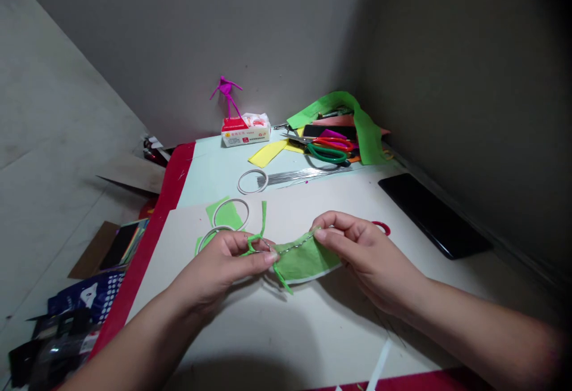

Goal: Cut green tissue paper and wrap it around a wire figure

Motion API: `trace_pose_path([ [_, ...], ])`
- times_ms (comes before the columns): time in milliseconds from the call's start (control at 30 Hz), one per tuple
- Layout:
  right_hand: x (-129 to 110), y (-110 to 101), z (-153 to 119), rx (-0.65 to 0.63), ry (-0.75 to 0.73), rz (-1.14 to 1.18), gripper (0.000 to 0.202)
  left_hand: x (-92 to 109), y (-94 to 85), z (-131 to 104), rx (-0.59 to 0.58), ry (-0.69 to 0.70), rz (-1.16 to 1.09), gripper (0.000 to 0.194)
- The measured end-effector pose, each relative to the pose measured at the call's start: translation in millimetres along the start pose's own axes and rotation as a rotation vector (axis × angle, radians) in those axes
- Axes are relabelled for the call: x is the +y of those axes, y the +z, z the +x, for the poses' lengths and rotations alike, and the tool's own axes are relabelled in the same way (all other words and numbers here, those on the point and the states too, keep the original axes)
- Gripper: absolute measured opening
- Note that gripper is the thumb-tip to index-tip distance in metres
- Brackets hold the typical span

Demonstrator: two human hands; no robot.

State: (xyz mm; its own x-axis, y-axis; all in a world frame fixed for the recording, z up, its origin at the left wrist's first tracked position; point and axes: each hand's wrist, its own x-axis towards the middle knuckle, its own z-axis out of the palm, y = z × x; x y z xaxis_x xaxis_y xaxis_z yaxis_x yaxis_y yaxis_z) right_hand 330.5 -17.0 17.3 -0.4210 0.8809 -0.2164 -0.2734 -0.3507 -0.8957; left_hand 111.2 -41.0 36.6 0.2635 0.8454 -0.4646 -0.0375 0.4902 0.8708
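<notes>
Work surface: pale sheet (313,331) on the table, red border (147,242) along its left edge, wall close behind and to the right. Bare room in front of my hands; clutter sits at the back.

My left hand (218,266) pinches the twisted end of a thin wire (295,247), thumb and forefinger pressed together on it, with narrow green strips (261,224) sticking up and down from the pinch. My right hand (361,254) pinches the wire's other end, fingers closed. Green tissue paper (306,263) hangs from the wire between both hands, just above the sheet.

Near left hand: two tape rings (230,215) on green scraps. Behind: bundle of straight wires (304,174), scissors (328,146), tissue box (245,132) with tissue showing on top. Black phone (433,215) lies right.
</notes>
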Motion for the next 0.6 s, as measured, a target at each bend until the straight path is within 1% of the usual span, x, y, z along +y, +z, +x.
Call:
trace_pose_path([
  [133,-2,-1,1,0.028,-0.011,0.005,0.018,2,-0.9,-1,0.049,0.017,-0.008,0.02],
  [233,-5,-1,1,0.038,-0.007,0.02,0.018,5,-1.3,-1,0.055,0.041,-0.008,0.019],
  [333,-6,-1,1,0.043,-0.005,0.026,0.018,7,-0.4,-2,0.086,0.073,0.018,0.02],
  [400,-6,0,0,0.049,-0.011,0.015,0.019,8,1.6,-3,0.101,0.053,0.047,0.027],
  [500,-4,1,-1,0.051,-0.016,-0.006,0.021,7,6.0,-5,0.07,-0.025,0.11,0.037],
  [600,-1,2,-2,0.037,-0.013,-0.026,0.022,6,9.8,-7,0.034,-0.065,0.176,0.032],
])
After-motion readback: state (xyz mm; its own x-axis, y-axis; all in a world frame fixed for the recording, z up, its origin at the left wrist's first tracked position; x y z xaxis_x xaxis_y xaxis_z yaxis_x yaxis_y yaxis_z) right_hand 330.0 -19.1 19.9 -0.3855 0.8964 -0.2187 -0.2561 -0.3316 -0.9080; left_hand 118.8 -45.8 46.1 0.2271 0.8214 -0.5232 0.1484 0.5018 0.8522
